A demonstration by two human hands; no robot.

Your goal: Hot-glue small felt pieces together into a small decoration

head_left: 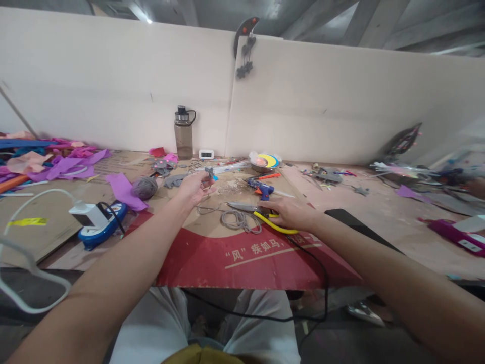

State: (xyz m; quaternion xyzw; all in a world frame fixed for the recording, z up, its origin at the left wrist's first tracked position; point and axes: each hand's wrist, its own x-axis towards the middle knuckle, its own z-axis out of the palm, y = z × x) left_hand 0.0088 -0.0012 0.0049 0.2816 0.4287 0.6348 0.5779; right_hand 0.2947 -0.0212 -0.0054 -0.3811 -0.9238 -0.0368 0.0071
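My left hand (196, 188) is raised over the cardboard, its fingertips pinching a small grey felt piece (209, 173) with a bit of blue beside it. My right hand (286, 212) rests over the yellow handles of a pair of scissors (276, 225), whose blades point left. Just beyond that hand lies a blue hot glue gun (265, 190) with an orange part. Loose grey yarn (238, 220) is coiled between the two hands, and a ball of grey yarn (145, 187) sits left of my left hand.
A water bottle (184, 136) and a small digital clock (206, 154) stand by the white partition. A bowl (261, 161) holds something yellow. Left are a blue power strip (102, 227) and purple scraps (123, 189). A black flat object (359, 230) lies right; a dark cable hangs over the front edge.
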